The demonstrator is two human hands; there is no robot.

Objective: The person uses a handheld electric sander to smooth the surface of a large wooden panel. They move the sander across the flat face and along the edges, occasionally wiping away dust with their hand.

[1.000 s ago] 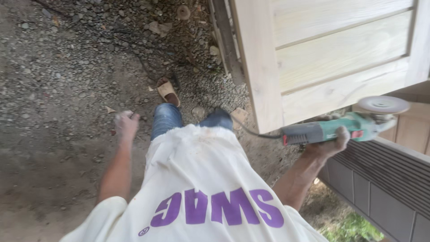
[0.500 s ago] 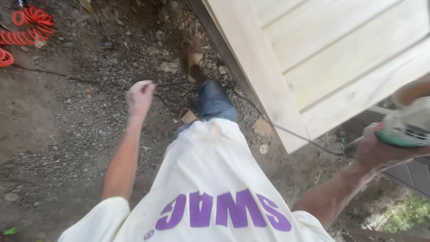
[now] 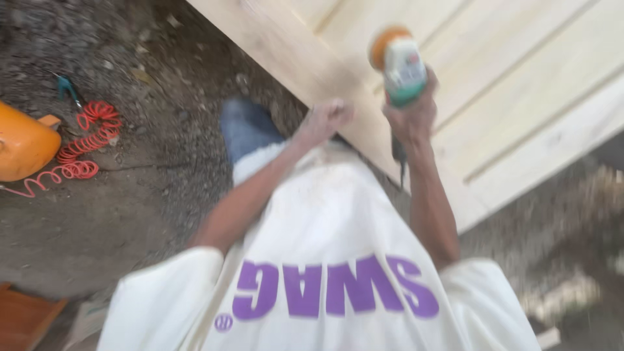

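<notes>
— Below my chin, what is there to count?

— Two hands and one power tool (image 3: 402, 68), green and white with an orange end. One pale wooden panel (image 3: 520, 97) of boards, slanting across the top right. One orange tank (image 3: 23, 146) at the left edge, and one red coiled hose (image 3: 81, 146) beside it on the dirt ground (image 3: 130, 227).

— What stands in the way?

— My white shirt (image 3: 325, 260) with purple lettering fills the lower middle and hides most of my legs; only one blue trouser knee (image 3: 247, 127) shows. Everything is blurred.

— And the fingers?

— My right hand (image 3: 411, 117) has its fingers wrapped round the tool's body, holding it upright in front of the panel, the orange end above my knuckles and a dark cord hanging below my wrist. My left hand (image 3: 325, 120) is curled into a loose fist just beside it, near the panel's edge; I cannot tell whether it holds anything or touches the wood.
</notes>
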